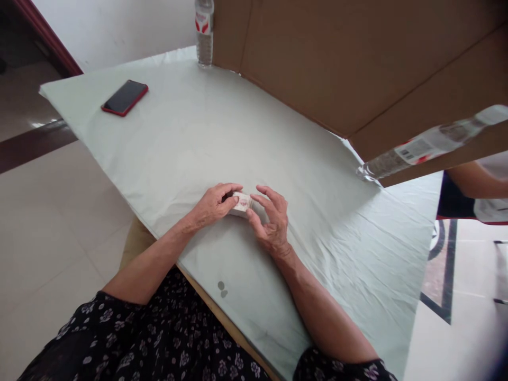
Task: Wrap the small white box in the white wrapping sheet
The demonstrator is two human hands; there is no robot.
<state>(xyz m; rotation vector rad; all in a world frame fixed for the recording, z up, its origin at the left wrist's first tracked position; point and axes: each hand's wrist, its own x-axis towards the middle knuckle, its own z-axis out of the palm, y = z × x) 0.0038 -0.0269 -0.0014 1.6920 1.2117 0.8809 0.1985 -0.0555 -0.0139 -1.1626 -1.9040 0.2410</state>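
On the pale green tablecloth, near the table's front edge, lies what looks like a deck of cards (pixel 242 202), a small white block with a reddish print on top. My left hand (pixel 212 205) grips its left end, the thumb over the top face and the fingers curled along the far side. At the other end is my right hand (pixel 272 219), its fingers spread apart and slightly bent. My right thumb is close to the near right corner; whether it touches is hard to make out.
A phone in a red case (pixel 125 98) lies at the far left. A large cardboard panel (pixel 293 63) stands across the back, with an upright water bottle (pixel 204 37) and a tilted bottle (pixel 428 145) against it. Another person's arm (pixel 476 180) shows at right. Two dark spots (pixel 222 289) mark the cloth.
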